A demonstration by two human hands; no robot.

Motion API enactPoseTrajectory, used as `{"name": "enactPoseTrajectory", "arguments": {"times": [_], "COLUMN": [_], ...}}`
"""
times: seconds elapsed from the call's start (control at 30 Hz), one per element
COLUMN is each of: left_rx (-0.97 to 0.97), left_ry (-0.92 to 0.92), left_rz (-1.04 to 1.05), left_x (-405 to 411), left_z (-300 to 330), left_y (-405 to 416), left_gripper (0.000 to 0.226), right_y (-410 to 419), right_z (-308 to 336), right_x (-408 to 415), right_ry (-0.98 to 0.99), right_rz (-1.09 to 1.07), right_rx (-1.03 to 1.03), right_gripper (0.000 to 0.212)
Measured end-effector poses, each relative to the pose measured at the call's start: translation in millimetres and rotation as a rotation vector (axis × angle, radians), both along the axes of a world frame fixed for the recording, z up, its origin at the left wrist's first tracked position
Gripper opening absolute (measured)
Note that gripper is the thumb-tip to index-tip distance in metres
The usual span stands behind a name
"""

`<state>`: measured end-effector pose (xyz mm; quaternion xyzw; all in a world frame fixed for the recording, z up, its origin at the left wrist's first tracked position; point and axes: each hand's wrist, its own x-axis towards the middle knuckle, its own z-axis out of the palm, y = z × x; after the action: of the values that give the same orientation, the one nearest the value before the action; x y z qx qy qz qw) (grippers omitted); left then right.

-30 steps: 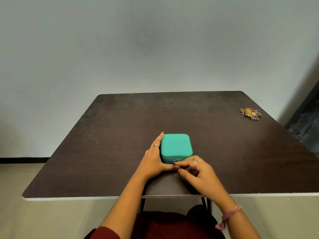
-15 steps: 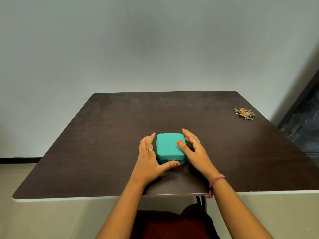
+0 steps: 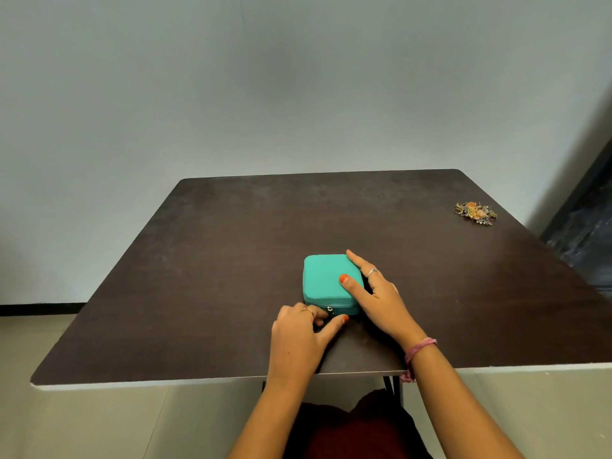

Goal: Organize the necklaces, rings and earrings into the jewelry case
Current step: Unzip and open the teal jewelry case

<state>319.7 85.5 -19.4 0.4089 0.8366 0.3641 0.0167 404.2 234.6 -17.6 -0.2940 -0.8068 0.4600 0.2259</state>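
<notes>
**Hands on the closed case**

Dark brown, the table (image 3: 231, 276) stands against a plain pale wall (image 3: 231, 77), with beige floor below its near edge. Near the front middle of the table lies the case (image 3: 326, 281), teal, square with rounded corners, lid down. The right hand (image 3: 374, 293) rests along the case's right side, fingers straight, its thumb flat on the lid. The left hand (image 3: 298, 336) sits at the case's near left corner, fingers curled at the zip pull (image 3: 330, 310) on the front edge; whether they actually pinch it I cannot tell. The jewelry (image 3: 476, 212) lies in a small tangled heap near the far right corner, well apart from the case.
</notes>
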Motion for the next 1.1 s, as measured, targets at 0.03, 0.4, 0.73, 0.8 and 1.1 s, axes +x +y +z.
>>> {"name": "enactPoseTrajectory", "arguments": {"times": [0.03, 0.4, 0.73, 0.8, 1.1], "left_rx": [-0.005, -0.112, -0.201, -0.223, -0.269], "left_ry": [0.002, 0.056, -0.048, -0.065, 0.111], "left_rz": [0.008, 0.031, 0.092, 0.090, -0.086], "left_x": [0, -24, -80, -90, -104], "left_z": [0, 7, 23, 27, 36], "left_y": [0, -21, 9, 25, 61], "left_gripper": [0.035, 0.017, 0.016, 0.015, 0.018], "right_y": [0, 1, 1, 1, 2], "right_z": [0, 0, 1, 1, 2], "right_x": [0, 0, -1, -1, -1], "right_ry": [-0.001, 0.015, -0.003, -0.006, -0.024], "right_rz": [0.002, 0.007, 0.017, 0.017, 0.027], "right_rx": [-0.002, -0.049, -0.054, -0.056, -0.016], "right_gripper": [0.052, 0.054, 0.053, 0.057, 0.054]}}
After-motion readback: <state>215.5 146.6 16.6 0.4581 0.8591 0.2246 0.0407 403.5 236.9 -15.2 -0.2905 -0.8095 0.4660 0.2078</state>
